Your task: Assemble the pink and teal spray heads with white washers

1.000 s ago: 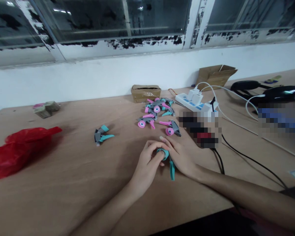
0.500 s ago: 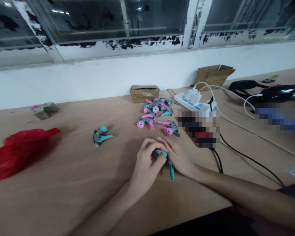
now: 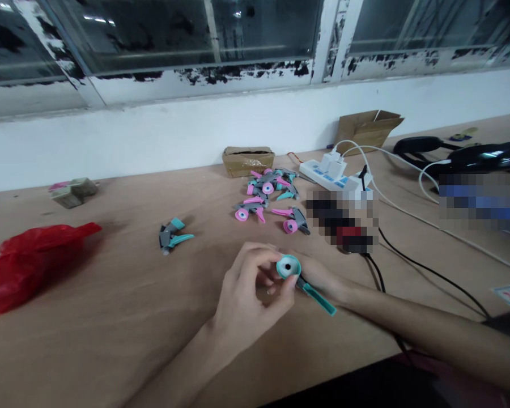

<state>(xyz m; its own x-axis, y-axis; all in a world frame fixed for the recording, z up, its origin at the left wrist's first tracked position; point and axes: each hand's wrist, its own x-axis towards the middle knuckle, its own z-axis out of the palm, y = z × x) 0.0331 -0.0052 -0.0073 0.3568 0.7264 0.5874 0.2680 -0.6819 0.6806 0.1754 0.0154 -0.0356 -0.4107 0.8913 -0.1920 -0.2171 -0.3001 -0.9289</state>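
Between my hands is a teal and grey spray trigger head (image 3: 318, 299); its round teal collar faces me, showing a white inside with a dark hole in the middle. My left hand (image 3: 249, 289) pinches the collar's rim between thumb and fingers. Behind the collar, my right hand (image 3: 318, 275) is closed around the grey body, its fingers mostly hidden. The teal lever points down to the right. Another teal and grey trigger head (image 3: 172, 235) lies to the left on the table. Farther back sits a pile of pink, teal and grey trigger heads (image 3: 267, 190).
A red plastic bag (image 3: 38, 255) lies at the left, with small greyish blocks (image 3: 74, 192) behind it. Along the wall stand a small cardboard box (image 3: 249, 162) and an open carton (image 3: 368, 133). A white power strip (image 3: 323, 174) and cables spread across the right.
The trigger head has turned so its collar opening faces me and its lever swings out to the right. My left hand has shifted its hold to the collar's rim.
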